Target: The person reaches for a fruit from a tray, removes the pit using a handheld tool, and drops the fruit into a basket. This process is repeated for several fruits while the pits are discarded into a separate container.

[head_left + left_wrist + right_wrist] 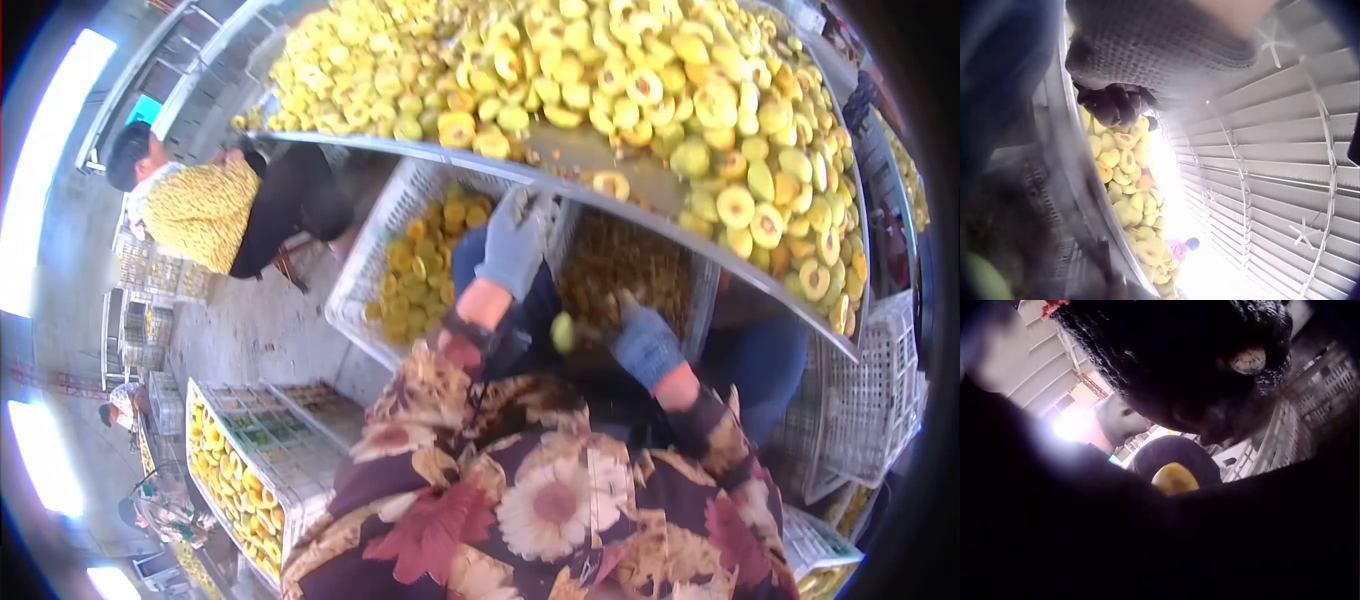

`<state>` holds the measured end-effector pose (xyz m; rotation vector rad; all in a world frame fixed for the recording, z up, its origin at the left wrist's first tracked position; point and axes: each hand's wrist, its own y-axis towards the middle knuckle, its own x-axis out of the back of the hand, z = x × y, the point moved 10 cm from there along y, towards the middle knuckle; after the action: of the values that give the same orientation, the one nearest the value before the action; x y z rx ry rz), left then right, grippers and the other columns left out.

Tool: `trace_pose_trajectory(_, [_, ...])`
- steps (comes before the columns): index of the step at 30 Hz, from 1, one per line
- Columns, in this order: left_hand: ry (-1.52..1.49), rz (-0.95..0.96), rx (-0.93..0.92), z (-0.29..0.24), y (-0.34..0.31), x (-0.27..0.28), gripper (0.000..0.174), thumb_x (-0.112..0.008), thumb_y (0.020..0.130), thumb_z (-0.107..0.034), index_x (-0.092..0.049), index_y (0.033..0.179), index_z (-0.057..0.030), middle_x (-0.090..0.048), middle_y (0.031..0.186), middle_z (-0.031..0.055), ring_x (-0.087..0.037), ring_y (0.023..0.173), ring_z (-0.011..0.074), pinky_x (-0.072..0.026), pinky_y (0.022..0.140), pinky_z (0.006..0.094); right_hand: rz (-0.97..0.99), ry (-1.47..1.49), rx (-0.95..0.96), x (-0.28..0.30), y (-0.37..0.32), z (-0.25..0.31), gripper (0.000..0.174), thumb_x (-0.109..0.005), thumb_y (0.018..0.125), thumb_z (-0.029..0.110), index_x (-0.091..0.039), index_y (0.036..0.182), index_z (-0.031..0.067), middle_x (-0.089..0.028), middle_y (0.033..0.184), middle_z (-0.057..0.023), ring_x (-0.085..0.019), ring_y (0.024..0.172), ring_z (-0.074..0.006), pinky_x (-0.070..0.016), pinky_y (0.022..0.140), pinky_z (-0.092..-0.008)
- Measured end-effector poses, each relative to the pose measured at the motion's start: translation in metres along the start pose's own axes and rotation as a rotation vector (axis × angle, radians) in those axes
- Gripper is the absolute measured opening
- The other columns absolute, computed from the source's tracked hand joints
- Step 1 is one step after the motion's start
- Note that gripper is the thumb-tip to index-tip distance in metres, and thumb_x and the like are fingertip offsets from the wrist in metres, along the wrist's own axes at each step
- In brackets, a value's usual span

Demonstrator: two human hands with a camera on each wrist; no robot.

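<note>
My gloved left hand (517, 240) is raised at the near edge of a metal table (590, 150) heaped with halved yellow-green peaches (640, 85). In the left wrist view, its dark-coated fingers (1116, 105) are loosely bent beside the fruit, with nothing seen in them. Lower and to the right, my gloved right hand (645, 345) is over a crate of brown scraps (620, 265). Its fingers pinch a rough brown peach stone (1249, 360). A single greenish peach half (562, 332) appears between the hands, above the lap. A yellow cut face (1175, 478) shows in the right wrist view.
A white crate (345, 300) with peach halves stands under the table's left part. Another filled crate (300, 500) is at lower left, and stacked crates (870, 390) are at right. A person in a yellow patterned top (205, 210) sits at the table's left.
</note>
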<state>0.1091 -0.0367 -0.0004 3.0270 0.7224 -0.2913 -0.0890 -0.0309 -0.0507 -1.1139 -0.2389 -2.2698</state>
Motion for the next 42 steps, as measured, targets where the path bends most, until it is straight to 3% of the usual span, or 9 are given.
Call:
trace_pose_trajectory(4, [0.302,0.015,-0.331,-0.012,-0.015,0.007,0.015,-0.057,0.093,-0.012,-0.059,0.105,-0.0029,-0.062,0.088,0.0022,-0.055,0.072,0.0061,-0.0465,0.065,0.0202,-0.158,0.201,-0.143,-0.025,0.014,-0.069,0.034,-0.063,0.081,0.030,-0.056,0.100,0.0024,-0.063,0.092,-0.0263,-0.060,0.088,-0.0434,-0.0498,0.075,-0.0472])
trace_pose_trajectory(5, [0.128,-0.014,-0.048,-0.006,-0.013,0.005,0.016,-0.056,0.094,-0.012,-0.059,0.106,-0.0025,-0.063,0.089,0.0028,-0.056,0.073,0.0067,-0.0472,0.066,0.0209,-0.143,0.132,-0.259,-0.011,0.016,-0.085,0.036,-0.063,0.081,0.031,-0.056,0.100,0.0014,-0.063,0.092,-0.0267,-0.060,0.089,-0.0432,-0.0496,0.076,-0.0468])
trace_pose_trajectory(12, [0.442,0.418,0.151,0.064,-0.001,-0.045,0.019,-0.057,0.088,-0.015,-0.063,0.101,-0.0027,-0.064,0.088,0.0068,-0.060,0.075,0.0121,-0.0479,0.067,0.0252,-0.130,0.010,-0.362,0.049,-0.025,-0.133,0.034,-0.060,0.084,0.031,-0.054,0.107,0.0070,-0.062,0.092,-0.0243,-0.060,0.091,-0.0429,-0.0490,0.077,-0.0468])
trace_pose_trajectory(20, [1.242,0.957,0.126,0.210,0.001,-0.178,0.033,-0.057,0.079,-0.020,-0.064,0.108,-0.0070,-0.063,0.107,0.0221,-0.060,0.103,0.0365,-0.0490,0.088,0.0413,-0.614,0.433,-0.375,0.103,-0.078,-0.157,0.017,-0.062,0.088,0.010,-0.058,0.103,0.0044,-0.057,0.069,0.0015,-0.049,0.048,-0.0057,-0.0401,0.044,-0.0228])
trace_pose_trajectory(27, [1.323,1.224,-0.407,0.297,-0.066,-0.257,0.030,-0.064,0.075,-0.018,-0.067,0.103,-0.0075,-0.066,0.103,0.0188,-0.065,0.094,0.0339,-0.0526,0.081,0.0407,-0.598,0.429,-0.481,0.098,-0.083,-0.164,0.029,-0.069,0.083,0.015,-0.058,0.108,0.0030,-0.065,0.084,-0.0072,-0.063,0.076,-0.0164,-0.0510,0.071,-0.0301])
trace_pose_trajectory(29, [1.359,1.168,-0.243,0.317,-0.066,-0.255,0.022,-0.061,0.077,-0.022,-0.071,0.092,-0.0078,-0.068,0.096,0.0167,-0.066,0.091,0.0343,-0.0531,0.079,0.0418,-0.594,0.462,-0.404,0.095,-0.080,-0.163,0.032,-0.069,0.083,0.013,-0.057,0.111,0.0019,-0.066,0.088,-0.0089,-0.063,0.079,-0.0163,-0.0500,0.074,-0.0298])
trace_pose_trajectory(33, [1.370,1.065,-0.406,0.301,-0.067,-0.248,0.022,-0.058,0.079,-0.023,-0.073,0.086,-0.0096,-0.069,0.091,0.0150,-0.067,0.087,0.0332,-0.0541,0.074,0.0410,-0.635,0.583,-0.343,0.087,-0.072,-0.163,0.020,-0.067,0.086,0.009,-0.059,0.103,0.0050,-0.061,0.080,-0.0003,-0.051,0.058,-0.0067,-0.0433,0.052,-0.0233])
trace_pose_trajectory(37, [1.178,0.924,-0.217,0.297,-0.046,-0.233,0.021,-0.057,0.080,-0.019,-0.070,0.093,-0.0082,-0.069,0.093,0.0148,-0.066,0.089,0.0336,-0.0533,0.075,0.0428,-0.570,0.485,-0.380,0.077,-0.069,-0.176,0.021,-0.066,0.087,0.012,-0.058,0.104,0.0040,-0.058,0.081,-0.0005,-0.051,0.067,-0.0070,-0.0426,0.059,-0.0216])
trace_pose_trajectory(42, [1.100,0.835,-0.216,0.127,-0.026,-0.185,0.033,-0.064,0.072,-0.013,-0.062,0.103,-0.0029,-0.065,0.098,0.0194,-0.063,0.096,0.0373,-0.0509,0.081,0.0426,-0.410,0.628,-0.465,0.056,-0.057,-0.173,0.024,-0.063,0.089,0.011,-0.055,0.110,0.0035,-0.057,0.081,-0.0001,-0.050,0.064,-0.0066,-0.0425,0.056,-0.0219])
